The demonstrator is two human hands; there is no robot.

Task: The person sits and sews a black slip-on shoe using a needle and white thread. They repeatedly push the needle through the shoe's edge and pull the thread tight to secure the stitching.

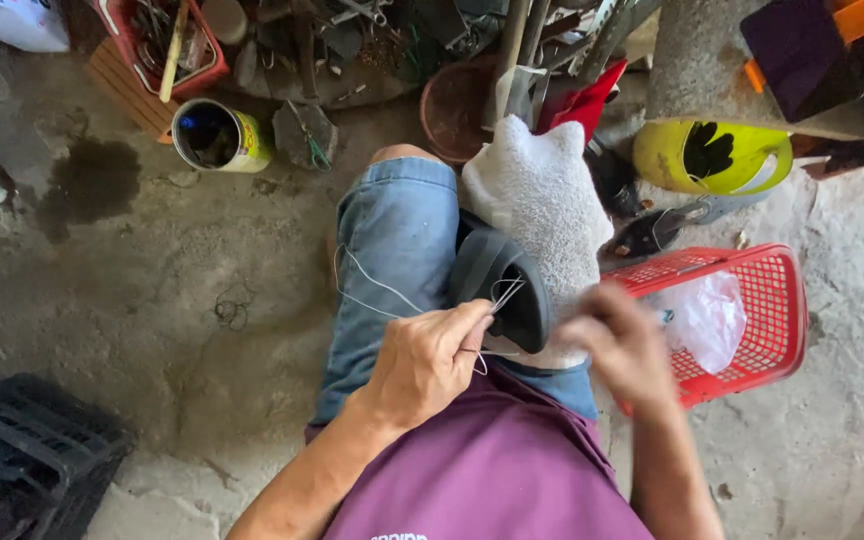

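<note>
At the lower left of the frame a black crate point(22, 450) sits on the concrete floor point(152, 280), and at the upper left an open tin point(217, 135) stands below a red basket point(167, 40) of tools. Toward the middle, the person's knee in denim shorts point(392, 260) carries the work: a black shoe point(507, 285) lies just right of the thigh, resting against a white cloth point(542, 195) that reaches toward the top of the frame. The left hand point(432, 360) is closed in a pinch on a thin thread point(377, 285), which loops out over the shorts and runs back to the shoe's edge; the hand sits just below and left of the shoe, nearly touching it. The shoe looks light, with a rubbery sole that should bend but hold its shape, so it is probably best gripped around the sole rim, while the thread is limp and fine and likely slips unless pinched near the stitch. The right hand point(622, 345) is blurred, just right of the shoe's lower end; I cannot tell how far it is closed or whether it holds anything. Farther right a red mesh basket point(782, 300) holds a clear plastic bag point(702, 315), and above it lies a yellow helmet point(712, 155).
</note>
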